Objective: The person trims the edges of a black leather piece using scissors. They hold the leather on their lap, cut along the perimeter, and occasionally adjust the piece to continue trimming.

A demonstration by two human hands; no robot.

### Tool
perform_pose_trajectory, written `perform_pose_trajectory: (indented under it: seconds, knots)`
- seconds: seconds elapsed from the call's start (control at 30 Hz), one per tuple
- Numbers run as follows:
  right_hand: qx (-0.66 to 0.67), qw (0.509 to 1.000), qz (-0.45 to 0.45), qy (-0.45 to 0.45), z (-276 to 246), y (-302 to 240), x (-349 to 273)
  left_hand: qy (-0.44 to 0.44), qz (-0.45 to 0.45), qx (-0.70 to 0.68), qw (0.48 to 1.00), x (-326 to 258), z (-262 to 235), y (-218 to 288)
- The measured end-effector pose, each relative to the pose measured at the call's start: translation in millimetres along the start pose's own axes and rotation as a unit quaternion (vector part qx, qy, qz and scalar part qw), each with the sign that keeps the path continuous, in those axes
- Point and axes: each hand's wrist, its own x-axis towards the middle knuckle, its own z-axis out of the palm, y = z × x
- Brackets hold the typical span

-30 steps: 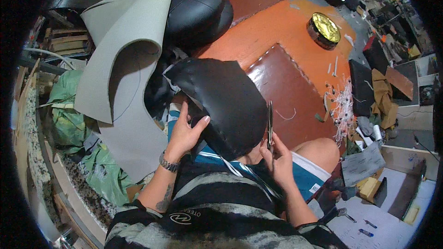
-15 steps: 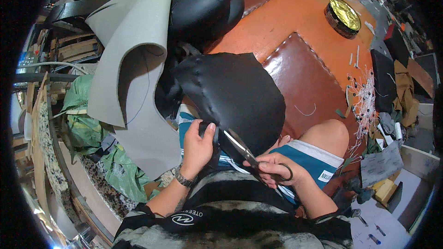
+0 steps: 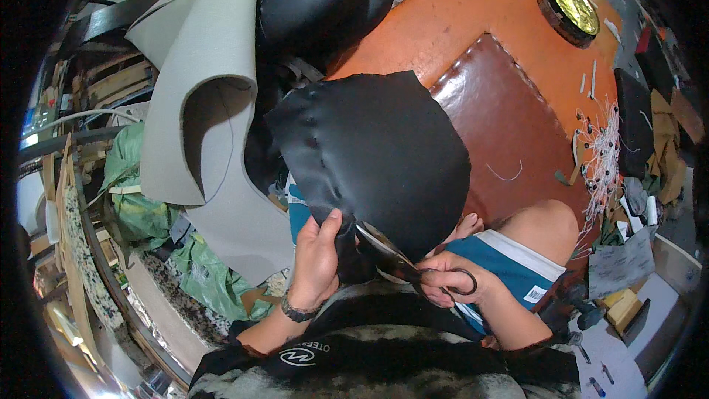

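A black leather piece (image 3: pixel 377 151) with a stitched seam lies over my lap. My left hand (image 3: pixel 317 258) pinches its near edge, thumb on top. My right hand (image 3: pixel 450 284) grips scissors (image 3: pixel 402 258) by the dark loop handles, the blades pointing up-left to the leather's near edge beside my left thumb. A dark band sits on my left wrist. My bare knee and teal shorts (image 3: pixel 517 266) show under the leather on the right.
A brown padded panel (image 3: pixel 509 140) lies on the orange floor (image 3: pixel 473 22) ahead. A grey foam sheet (image 3: pixel 199 103) curls at left beside a black cushion (image 3: pixel 317 0). A round gold-topped tin (image 3: pixel 569 7) sits far right, with thread scraps (image 3: pixel 602 155) and clutter along the right edge.
The view has moved closer to the leather. My right hand brought the scissors from upright at the leather's right side to its near edge. My left hand shifted down to that edge.
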Motion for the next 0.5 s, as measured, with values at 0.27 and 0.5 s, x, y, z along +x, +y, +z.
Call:
perform_pose_trajectory:
  seconds: [0.27, 0.5]
  knots:
    - [0.039, 0.999, 0.002, 0.002, 0, 5, 13, -0.024, 0.009, -0.007, 1.000, -3, 1, 2]
    - [0.111, 0.993, -0.016, 0.025, 6, 22, 22, -0.013, 0.032, 0.017, 0.999, -1, -2, 2]
